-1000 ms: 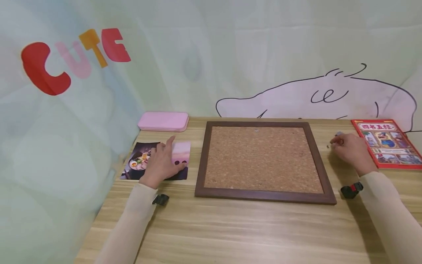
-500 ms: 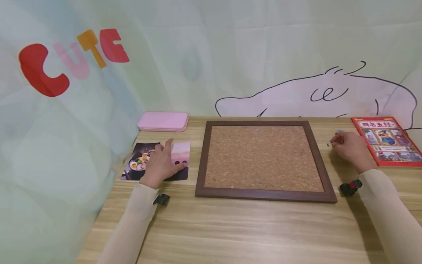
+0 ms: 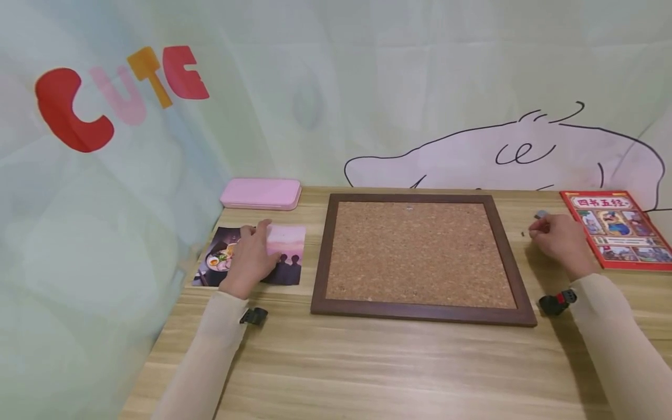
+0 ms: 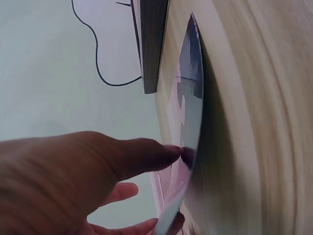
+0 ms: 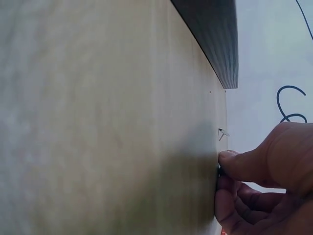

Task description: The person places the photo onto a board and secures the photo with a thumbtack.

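Note:
Two photo prints lie side by side at the left. One is a dark food photo [image 3: 216, 265] with a ramen bowl, the other a pink sunset photo [image 3: 287, 248]. Over both rests my left hand [image 3: 251, 259], fingers spread, thumb touching the sunset photo, whose sheet bows up in the left wrist view. My right hand [image 3: 560, 242] is at the table right of the board, thumb and forefinger pinching a small dark thumbtack [image 5: 219, 171], mostly hidden. Beside those fingertips lies another thumbtack [image 5: 223, 133], pin showing. Between the hands stands out a cork board [image 3: 420, 256] with a brown frame.
At the back left sits a pink pencil case [image 3: 261, 193]. A red book [image 3: 622, 233] lies to the right of my right hand, with a small blue-grey object [image 3: 541, 214] just behind my fingertips. A printed cloth wall [image 3: 315, 105] rises behind the table [image 3: 336, 367].
My left thumb has drawn in to the left across the sunset photo, uncovering more of its picture. My right fingers have closed together a little and stay near the same spot.

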The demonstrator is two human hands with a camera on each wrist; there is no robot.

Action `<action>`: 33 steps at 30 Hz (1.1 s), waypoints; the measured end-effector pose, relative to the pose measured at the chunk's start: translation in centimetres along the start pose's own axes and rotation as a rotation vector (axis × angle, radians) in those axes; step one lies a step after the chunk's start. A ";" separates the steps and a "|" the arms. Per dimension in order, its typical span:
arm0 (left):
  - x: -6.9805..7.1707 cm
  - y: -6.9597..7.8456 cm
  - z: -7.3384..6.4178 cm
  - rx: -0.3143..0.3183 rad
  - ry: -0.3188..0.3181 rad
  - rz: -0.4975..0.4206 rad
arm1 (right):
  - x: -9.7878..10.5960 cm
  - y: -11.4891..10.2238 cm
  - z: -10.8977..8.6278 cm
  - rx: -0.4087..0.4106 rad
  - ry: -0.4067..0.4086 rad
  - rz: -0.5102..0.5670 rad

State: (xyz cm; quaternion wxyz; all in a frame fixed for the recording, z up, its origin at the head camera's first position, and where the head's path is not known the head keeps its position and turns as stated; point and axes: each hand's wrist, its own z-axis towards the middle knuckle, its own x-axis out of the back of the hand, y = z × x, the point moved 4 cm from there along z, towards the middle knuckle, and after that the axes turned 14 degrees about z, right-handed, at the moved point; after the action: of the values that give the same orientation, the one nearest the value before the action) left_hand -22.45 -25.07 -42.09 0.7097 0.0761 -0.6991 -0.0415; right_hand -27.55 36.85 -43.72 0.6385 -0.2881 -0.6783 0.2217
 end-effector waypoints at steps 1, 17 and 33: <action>0.1 -0.1 0.0 -0.003 0.006 -0.013 | 0.0 0.0 0.0 0.001 0.003 0.005; 1.2 -1.7 0.5 -0.004 0.071 -0.079 | 0.1 -1.1 -0.8 0.091 0.084 0.016; 3.4 -0.8 0.1 -0.036 0.277 -0.272 | -0.1 -4.2 -1.8 0.146 0.091 0.068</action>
State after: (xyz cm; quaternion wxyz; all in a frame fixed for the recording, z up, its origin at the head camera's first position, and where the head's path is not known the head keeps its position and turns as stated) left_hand -22.46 -26.45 -38.91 0.7882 0.1621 -0.5773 -0.1384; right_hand -26.17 33.62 -40.82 0.6800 -0.2734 -0.6205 0.2791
